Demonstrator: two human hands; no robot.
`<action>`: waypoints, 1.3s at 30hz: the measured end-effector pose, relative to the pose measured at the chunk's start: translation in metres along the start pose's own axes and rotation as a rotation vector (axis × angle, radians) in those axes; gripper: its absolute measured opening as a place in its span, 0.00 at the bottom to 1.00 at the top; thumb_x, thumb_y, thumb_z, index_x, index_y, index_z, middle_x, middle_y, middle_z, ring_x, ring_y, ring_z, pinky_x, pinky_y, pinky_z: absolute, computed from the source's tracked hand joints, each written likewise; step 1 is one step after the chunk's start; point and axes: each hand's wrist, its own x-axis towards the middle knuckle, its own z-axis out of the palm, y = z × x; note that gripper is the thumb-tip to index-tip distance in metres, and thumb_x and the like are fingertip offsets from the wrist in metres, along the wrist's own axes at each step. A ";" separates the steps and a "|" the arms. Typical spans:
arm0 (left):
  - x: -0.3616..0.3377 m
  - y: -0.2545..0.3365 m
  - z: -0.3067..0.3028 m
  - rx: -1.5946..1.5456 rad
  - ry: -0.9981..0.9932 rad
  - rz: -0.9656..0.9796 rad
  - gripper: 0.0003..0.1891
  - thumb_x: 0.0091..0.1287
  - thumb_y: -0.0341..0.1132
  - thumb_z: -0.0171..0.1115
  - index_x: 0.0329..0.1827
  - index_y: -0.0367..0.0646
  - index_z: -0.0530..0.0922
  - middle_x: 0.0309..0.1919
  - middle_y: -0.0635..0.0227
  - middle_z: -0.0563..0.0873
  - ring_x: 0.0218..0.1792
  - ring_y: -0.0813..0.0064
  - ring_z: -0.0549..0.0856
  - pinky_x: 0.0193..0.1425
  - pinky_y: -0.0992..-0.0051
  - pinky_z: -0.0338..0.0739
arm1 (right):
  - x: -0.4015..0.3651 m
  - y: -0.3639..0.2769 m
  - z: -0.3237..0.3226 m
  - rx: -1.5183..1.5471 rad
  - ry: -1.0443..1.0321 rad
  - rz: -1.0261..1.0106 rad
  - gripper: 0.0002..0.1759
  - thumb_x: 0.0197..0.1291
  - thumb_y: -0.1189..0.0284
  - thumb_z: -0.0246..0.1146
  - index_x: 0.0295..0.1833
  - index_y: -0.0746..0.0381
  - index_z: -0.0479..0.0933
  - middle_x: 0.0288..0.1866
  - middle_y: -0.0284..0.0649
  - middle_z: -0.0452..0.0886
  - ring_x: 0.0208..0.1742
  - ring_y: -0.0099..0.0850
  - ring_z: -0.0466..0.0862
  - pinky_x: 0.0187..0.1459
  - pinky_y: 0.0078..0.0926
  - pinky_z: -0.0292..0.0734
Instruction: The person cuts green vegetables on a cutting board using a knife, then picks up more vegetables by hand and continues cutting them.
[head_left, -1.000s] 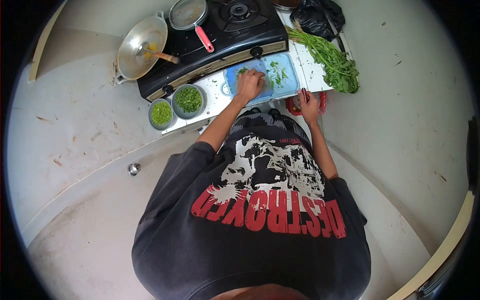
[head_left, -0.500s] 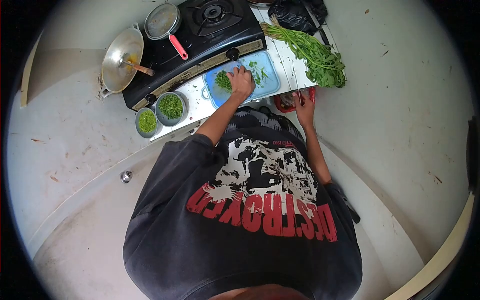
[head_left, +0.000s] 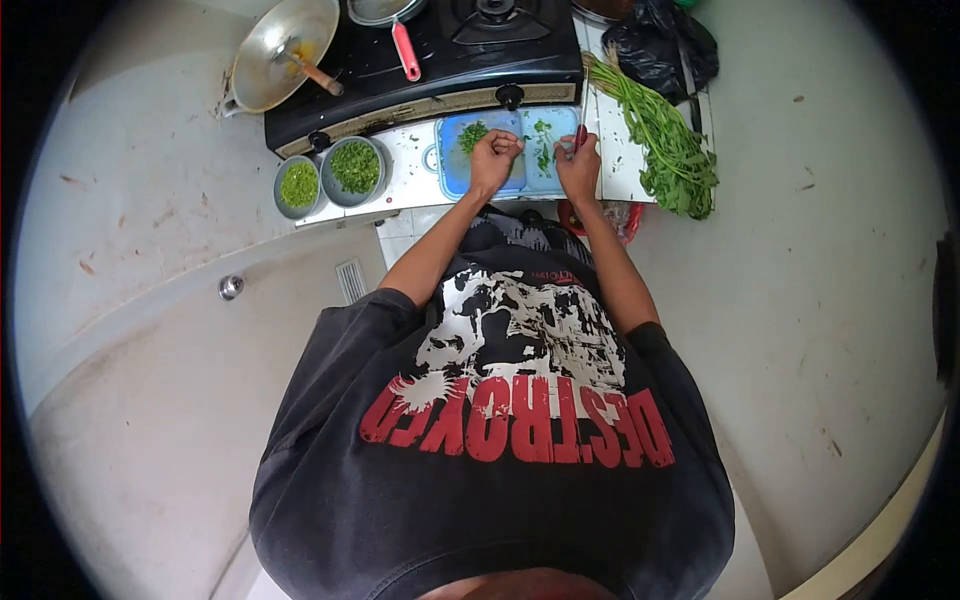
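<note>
On the blue cutting board (head_left: 508, 187), my left hand (head_left: 494, 162) is held low near a small pile of chopped greens (head_left: 472, 136). Its fingers are curled together; whatever they pinch, if anything, is too small to make out. My right hand (head_left: 578, 168) grips a knife (head_left: 581, 136) by its dark red handle, the thin blade pointing away from me over the board's right edge. Between the hands lie loose leaf pieces (head_left: 543, 150). Right of the board rests a bunch of leafy greens (head_left: 668, 150) with roots at its far end.
Two grey bowls of chopped greens (head_left: 355, 168) (head_left: 298, 186) stand left of the board. Behind is a black gas stove (head_left: 450, 60) with a wok (head_left: 265, 70) and a red-handled strainer (head_left: 405, 50). A black plastic bag (head_left: 655, 45) sits back right; a red basket (head_left: 632, 222) is below the counter.
My right hand has risen from the red basket to the board's right side with the knife. My left hand has drawn back from the chopped pile. The view has shifted.
</note>
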 end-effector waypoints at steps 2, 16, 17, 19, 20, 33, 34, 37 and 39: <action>0.000 -0.001 -0.005 -0.027 0.031 0.014 0.09 0.65 0.28 0.73 0.45 0.36 0.85 0.35 0.70 0.89 0.35 0.82 0.83 0.45 0.80 0.78 | 0.007 -0.005 0.015 -0.074 0.027 -0.064 0.23 0.58 0.74 0.73 0.52 0.67 0.67 0.46 0.50 0.85 0.45 0.50 0.86 0.48 0.47 0.78; 0.008 0.021 -0.043 0.031 0.065 -0.003 0.07 0.66 0.29 0.71 0.44 0.36 0.87 0.33 0.70 0.90 0.34 0.83 0.83 0.42 0.78 0.79 | 0.015 0.003 0.046 -0.243 0.073 -0.114 0.17 0.60 0.81 0.64 0.51 0.67 0.66 0.42 0.47 0.82 0.47 0.51 0.83 0.49 0.54 0.72; 0.009 0.023 -0.043 0.038 0.054 -0.004 0.07 0.66 0.29 0.71 0.44 0.36 0.87 0.33 0.70 0.90 0.34 0.83 0.83 0.42 0.78 0.79 | 0.014 0.005 0.046 -0.201 0.072 -0.099 0.17 0.61 0.81 0.64 0.51 0.67 0.65 0.42 0.48 0.82 0.46 0.51 0.83 0.48 0.54 0.73; 0.011 0.026 -0.040 0.028 0.012 0.017 0.07 0.67 0.28 0.70 0.45 0.36 0.87 0.34 0.70 0.90 0.34 0.83 0.83 0.43 0.79 0.79 | 0.007 -0.003 0.037 -0.102 0.058 -0.070 0.16 0.62 0.82 0.63 0.51 0.68 0.65 0.41 0.50 0.83 0.45 0.51 0.85 0.47 0.51 0.76; 0.012 0.027 -0.038 0.021 -0.010 0.028 0.07 0.67 0.28 0.70 0.45 0.36 0.87 0.34 0.70 0.90 0.34 0.83 0.83 0.43 0.79 0.79 | 0.005 -0.007 0.032 -0.044 0.046 -0.058 0.16 0.63 0.82 0.63 0.51 0.68 0.64 0.41 0.50 0.84 0.44 0.50 0.86 0.46 0.50 0.78; 0.003 0.084 -0.001 0.076 -0.401 0.168 0.06 0.71 0.26 0.66 0.47 0.38 0.88 0.40 0.66 0.92 0.45 0.79 0.87 0.50 0.75 0.81 | -0.013 -0.074 -0.048 0.159 -0.105 -0.074 0.17 0.64 0.79 0.70 0.50 0.68 0.68 0.41 0.48 0.89 0.44 0.39 0.91 0.47 0.34 0.84; 0.002 0.083 0.000 0.054 -0.439 0.158 0.06 0.71 0.26 0.66 0.47 0.38 0.88 0.40 0.66 0.92 0.45 0.79 0.88 0.50 0.75 0.81 | -0.015 -0.077 -0.052 0.142 -0.101 -0.085 0.17 0.64 0.79 0.70 0.50 0.68 0.68 0.41 0.48 0.89 0.44 0.39 0.91 0.47 0.34 0.84; 0.000 0.073 0.002 -0.021 -0.504 0.123 0.05 0.71 0.26 0.67 0.47 0.38 0.87 0.41 0.66 0.92 0.46 0.77 0.88 0.52 0.74 0.82 | -0.020 -0.083 -0.060 0.127 -0.100 -0.102 0.17 0.63 0.78 0.71 0.49 0.68 0.69 0.40 0.48 0.89 0.44 0.38 0.91 0.46 0.34 0.84; -0.004 0.070 0.003 -0.028 -0.520 0.117 0.05 0.72 0.27 0.67 0.46 0.37 0.87 0.42 0.66 0.92 0.47 0.77 0.88 0.53 0.73 0.82 | -0.023 -0.083 -0.063 0.165 -0.116 -0.084 0.17 0.63 0.78 0.72 0.48 0.67 0.69 0.40 0.47 0.89 0.44 0.38 0.91 0.46 0.34 0.83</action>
